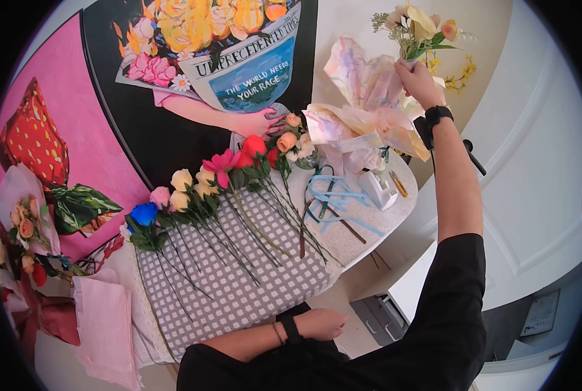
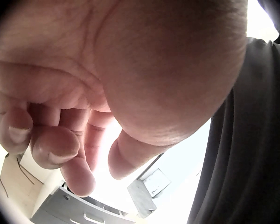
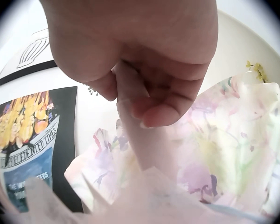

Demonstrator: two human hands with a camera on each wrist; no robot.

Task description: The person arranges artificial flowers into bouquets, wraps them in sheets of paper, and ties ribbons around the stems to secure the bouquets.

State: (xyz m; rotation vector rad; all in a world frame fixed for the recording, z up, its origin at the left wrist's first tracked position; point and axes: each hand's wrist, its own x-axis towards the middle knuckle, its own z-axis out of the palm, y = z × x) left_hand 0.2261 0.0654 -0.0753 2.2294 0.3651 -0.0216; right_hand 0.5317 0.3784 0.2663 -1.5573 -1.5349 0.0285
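At the upper right of the head view, my right hand (image 1: 420, 83) grips the wrapped stems of a small bouquet (image 1: 422, 29) with cream and peach blooms. In the right wrist view, the fingers of this hand (image 3: 154, 98) curl round a pale pink paper wrap (image 3: 147, 135). Patterned pastel paper (image 1: 353, 78) spreads below and beside it. My left hand (image 1: 322, 324) hangs near my body, off the table's front edge; in the left wrist view the hand (image 2: 84, 102) has loosely bent fingers and holds nothing.
Single-stem flowers, among them a blue rose (image 1: 144, 214), lie in a row on a grey checked cloth (image 1: 239, 260). Blue ribbon (image 1: 333, 195), a white tape dispenser (image 1: 379, 190) and a yellow cutter (image 1: 398, 184) lie to the right. Folded pink paper (image 1: 102, 326) sits at left.
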